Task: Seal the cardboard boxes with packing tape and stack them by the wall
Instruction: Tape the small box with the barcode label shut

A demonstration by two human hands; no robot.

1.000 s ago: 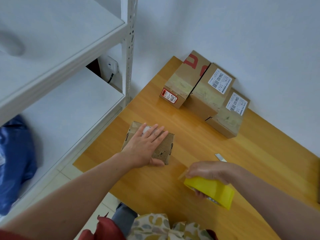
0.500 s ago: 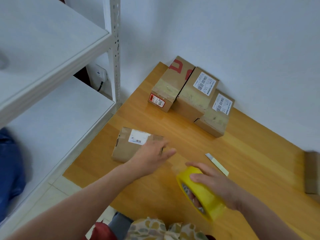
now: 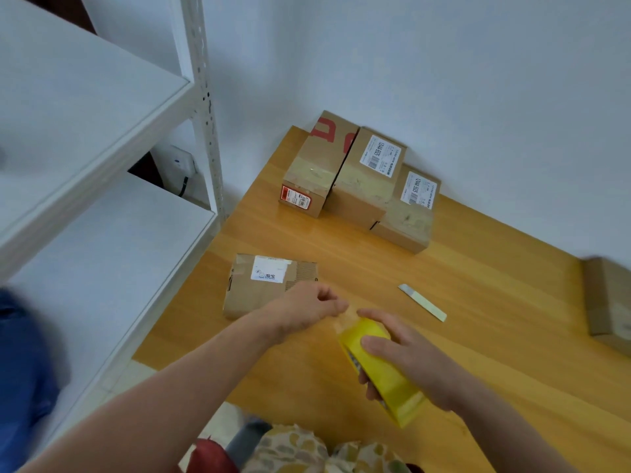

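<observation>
cardboard box point(image 3: 269, 285) sits at 11 o'clock from the hands. right hand point(image 3: 406, 363) grips tape roll point(image 3: 382, 377), left hand point(image 3: 307, 308) pinches tape end point(image 3: 342, 318). risk: a slack pull folds the tape onto itself.

A small parcel-packing or storage room: white metal shelving point(image 3: 102, 158) fills the left of the frame, and labelled cardboard boxes point(image 3: 362, 179) sit against a plain wall point(image 3: 444, 80) on a wooden bench point(image 3: 478, 302).

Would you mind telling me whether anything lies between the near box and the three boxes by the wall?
Nothing visible does: only bare table separates the near box from the three boxes. The small flat strip lies off to the right.
</observation>
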